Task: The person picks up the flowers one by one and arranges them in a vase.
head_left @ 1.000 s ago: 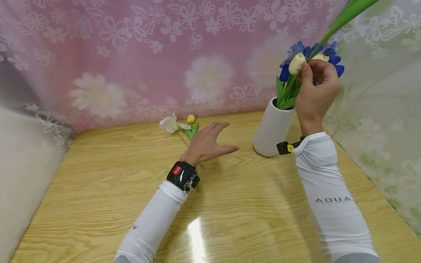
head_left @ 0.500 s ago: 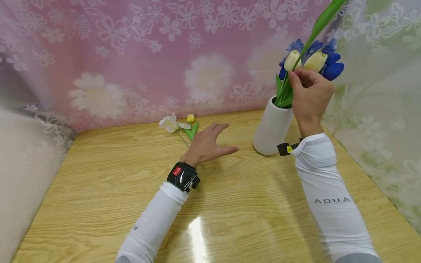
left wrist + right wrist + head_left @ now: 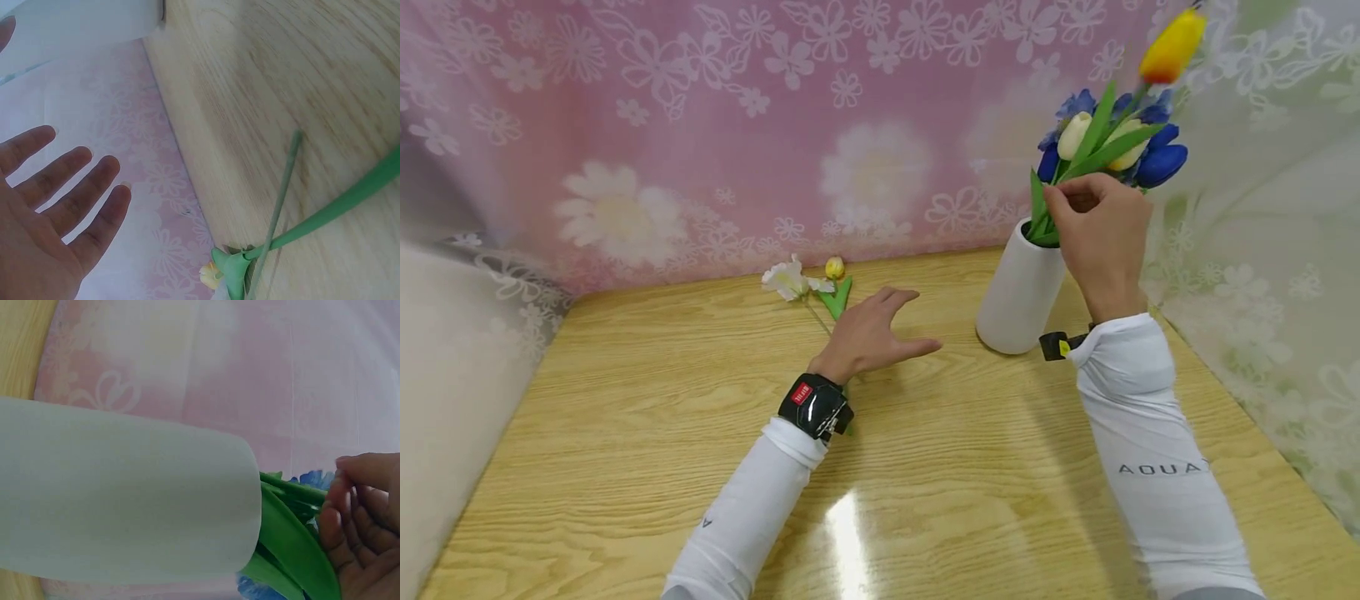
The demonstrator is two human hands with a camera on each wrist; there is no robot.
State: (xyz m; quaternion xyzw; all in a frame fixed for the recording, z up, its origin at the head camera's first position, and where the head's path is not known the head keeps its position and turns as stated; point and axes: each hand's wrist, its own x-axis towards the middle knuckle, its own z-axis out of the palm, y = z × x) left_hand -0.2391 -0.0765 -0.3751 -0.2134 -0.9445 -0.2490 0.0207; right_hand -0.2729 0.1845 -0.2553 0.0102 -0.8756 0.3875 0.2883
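My right hand (image 3: 1105, 233) pinches a yellow-and-red tulip (image 3: 1172, 48) low down, between thumb and fingertips, above the mouth of a white vase (image 3: 1021, 292). Its bloom leans up to the right, and the pinched stem is hidden by the fingers. Blue flowers (image 3: 1161, 167) and cream tulips (image 3: 1075, 136) stand in the vase. In the right wrist view, curled fingers (image 3: 340, 540) lie beside the green leaves (image 3: 290, 540) at the vase rim. My left hand (image 3: 868, 333) hovers over the table with fingers spread and thumb apart, holding nothing.
Under and behind the left hand lie a white flower (image 3: 788, 279) and a small yellow tulip (image 3: 835, 268) on the wooden table (image 3: 662, 417). A pink floral curtain (image 3: 737, 150) hangs along the back edge, and a pale floral curtain (image 3: 1262, 275) borders the right.
The right hand has come down toward the vase mouth with the tulip, whose yellow-and-red bloom has come into view at the top. The left hand has hardly moved.
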